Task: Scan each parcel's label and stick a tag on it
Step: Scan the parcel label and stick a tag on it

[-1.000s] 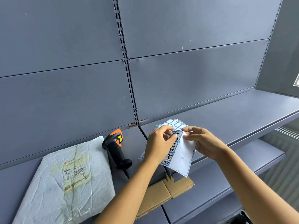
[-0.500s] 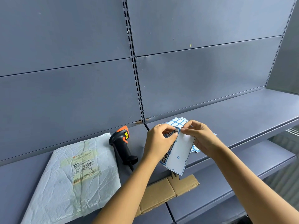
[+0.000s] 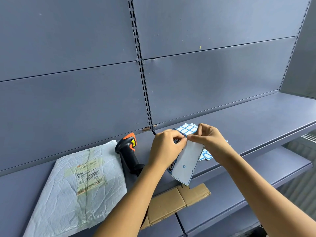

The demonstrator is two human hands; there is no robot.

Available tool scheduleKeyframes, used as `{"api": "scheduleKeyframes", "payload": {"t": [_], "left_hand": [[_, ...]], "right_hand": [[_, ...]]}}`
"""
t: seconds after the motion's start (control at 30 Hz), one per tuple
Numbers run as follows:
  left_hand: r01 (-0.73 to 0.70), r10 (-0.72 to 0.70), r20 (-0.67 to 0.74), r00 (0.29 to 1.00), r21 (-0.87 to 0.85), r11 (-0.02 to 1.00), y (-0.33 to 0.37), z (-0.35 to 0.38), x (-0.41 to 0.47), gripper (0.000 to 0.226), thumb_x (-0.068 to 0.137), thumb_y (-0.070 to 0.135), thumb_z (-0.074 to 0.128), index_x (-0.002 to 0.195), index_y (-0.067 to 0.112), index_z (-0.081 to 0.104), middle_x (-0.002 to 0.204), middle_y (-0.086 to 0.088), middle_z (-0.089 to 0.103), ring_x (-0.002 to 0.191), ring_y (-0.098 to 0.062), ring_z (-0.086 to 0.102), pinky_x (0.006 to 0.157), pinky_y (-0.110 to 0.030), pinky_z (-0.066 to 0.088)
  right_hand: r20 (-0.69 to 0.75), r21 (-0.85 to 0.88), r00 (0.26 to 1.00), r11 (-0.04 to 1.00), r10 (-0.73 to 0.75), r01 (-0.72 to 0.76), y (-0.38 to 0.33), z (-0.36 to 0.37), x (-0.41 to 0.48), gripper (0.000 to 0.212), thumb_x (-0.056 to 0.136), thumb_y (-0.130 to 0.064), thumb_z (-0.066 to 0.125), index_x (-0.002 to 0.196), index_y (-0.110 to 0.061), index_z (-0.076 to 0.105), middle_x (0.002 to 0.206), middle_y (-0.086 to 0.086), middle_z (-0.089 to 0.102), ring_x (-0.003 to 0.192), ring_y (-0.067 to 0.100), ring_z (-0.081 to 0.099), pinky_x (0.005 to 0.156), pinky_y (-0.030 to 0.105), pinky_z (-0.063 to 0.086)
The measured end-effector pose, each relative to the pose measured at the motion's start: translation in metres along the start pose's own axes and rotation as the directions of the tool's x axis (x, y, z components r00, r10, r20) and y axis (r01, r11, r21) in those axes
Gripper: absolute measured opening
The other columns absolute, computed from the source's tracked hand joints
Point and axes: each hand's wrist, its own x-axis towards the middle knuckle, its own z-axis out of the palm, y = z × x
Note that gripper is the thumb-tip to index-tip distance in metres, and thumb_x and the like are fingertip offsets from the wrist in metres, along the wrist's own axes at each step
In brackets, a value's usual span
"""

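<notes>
A white plastic mailer parcel (image 3: 73,187) with a printed shipping label (image 3: 89,176) lies flat on the grey shelf at the left. A black and orange barcode scanner (image 3: 127,152) lies beside it. Above the shelf, my left hand (image 3: 166,147) and my right hand (image 3: 209,141) both pinch the top edge of a white sticker sheet (image 3: 186,165) with a blue outline; fingertips meet at its upper corner. Its printed side faces away from me, with black characters showing along the left edge. More blue-bordered tag sheets (image 3: 187,129) lie on the shelf behind my hands.
The grey metal shelf (image 3: 248,120) runs to the right, backed by grey wall panels with a slotted upright (image 3: 142,74). A flattened cardboard piece (image 3: 172,204) sticks out from the lower shelf level below my arms. A radiator grille (image 3: 309,137) shows at far right.
My fingertips have come together at the sheet's top corner, and the sheet hangs more upright with its blank back toward me. The camera view has shifted slightly; parcel and scanner stay put.
</notes>
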Motion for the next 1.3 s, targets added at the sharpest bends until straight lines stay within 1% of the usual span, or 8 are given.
{"api": "scheduleKeyframes", "payload": {"t": [0.23,0.33,0.53,0.73,0.83,1.0,1.13,1.3], "left_hand": [[-0.06,0.063,-0.027,0.998,0.091,0.994,-0.004,0.001,-0.001,0.008,0.08,0.02,0.068,0.076,0.014,0.073,0.078,-0.001,0.068,0.071,-0.018,0.061,0.061,-0.031,0.05],[-0.05,0.053,-0.038,0.998,0.069,0.996,-0.005,0.0,-0.002,0.008,0.081,0.019,0.068,0.077,0.015,0.074,0.079,0.0,0.068,0.072,-0.018,0.061,0.063,-0.033,0.051],[0.024,-0.025,-0.08,0.996,-0.012,1.0,-0.002,0.0,-0.003,0.007,0.08,0.016,0.068,0.075,0.015,0.073,0.078,0.002,0.07,0.073,-0.014,0.063,0.067,-0.031,0.051],[0.064,-0.066,-0.093,0.993,-0.026,0.998,-0.001,0.002,-0.003,0.01,0.081,0.016,0.066,0.073,0.013,0.071,0.073,0.004,0.069,0.068,-0.013,0.062,0.062,-0.025,0.049],[0.133,-0.139,-0.076,0.987,-0.074,0.988,0.002,0.003,-0.003,0.011,0.082,0.018,0.065,0.073,0.014,0.071,0.07,0.007,0.068,0.065,-0.007,0.061,0.06,-0.02,0.046],[0.272,-0.288,-0.039,0.957,-0.224,0.936,0.002,0.007,-0.001,0.012,0.08,0.017,0.064,0.07,0.017,0.071,0.065,0.012,0.068,0.061,0.0,0.059,0.057,-0.012,0.043],[0.335,-0.36,-0.03,0.932,-0.302,0.892,0.001,0.008,-0.002,0.014,0.079,0.014,0.064,0.069,0.021,0.07,0.063,0.015,0.066,0.059,0.006,0.057,0.053,-0.006,0.04],[0.395,-0.441,-0.026,0.897,-0.397,0.828,-0.006,0.01,-0.002,0.017,0.078,0.013,0.065,0.065,0.023,0.069,0.059,0.014,0.065,0.056,0.004,0.055,0.055,-0.01,0.042]], "right_hand": [[0.004,-0.058,0.998,0.996,-0.064,0.064,-0.003,0.007,-0.004,0.039,0.08,0.01,0.066,0.06,-0.007,0.037,0.052,-0.001,0.061,0.05,0.005,0.058,0.052,0.014,0.044],[-0.011,-0.069,0.996,0.994,-0.087,0.087,-0.002,0.009,-0.003,0.04,0.079,0.009,0.068,0.06,-0.008,0.037,0.058,0.007,0.06,0.053,0.006,0.059,0.055,0.015,0.044],[-0.056,-0.028,0.992,0.993,-0.115,0.113,0.002,0.014,-0.003,0.044,0.079,0.01,0.066,0.06,-0.011,0.032,0.071,0.017,0.058,0.058,0.006,0.063,0.059,0.017,0.045],[-0.082,-0.006,0.991,0.994,-0.107,0.107,0.007,0.014,-0.001,0.047,0.08,0.01,0.065,0.061,-0.013,0.029,0.072,0.019,0.054,0.057,0.006,0.061,0.062,0.022,0.043],[-0.1,0.016,0.99,0.995,-0.101,0.103,0.01,0.011,0.0,0.048,0.08,0.009,0.065,0.06,-0.014,0.029,0.068,0.017,0.055,0.056,0.01,0.056,0.061,0.026,0.04],[-0.148,0.042,0.986,0.995,-0.082,0.089,0.017,0.006,0.003,0.05,0.081,0.01,0.064,0.06,-0.016,0.027,0.045,-0.009,0.044,0.064,0.017,0.041,0.058,0.027,0.031],[-0.17,0.041,0.984,0.997,-0.056,0.064,0.021,0.005,0.003,0.05,0.081,0.008,0.064,0.06,-0.016,0.026,0.044,-0.008,0.045,0.048,0.008,0.041,0.053,0.023,0.031],[-0.192,0.071,0.981,0.997,-0.028,0.043,0.025,0.003,0.005,0.05,0.082,0.01,0.063,0.06,-0.016,0.025,0.043,-0.009,0.046,0.046,0.008,0.04,0.053,0.025,0.029]]}}
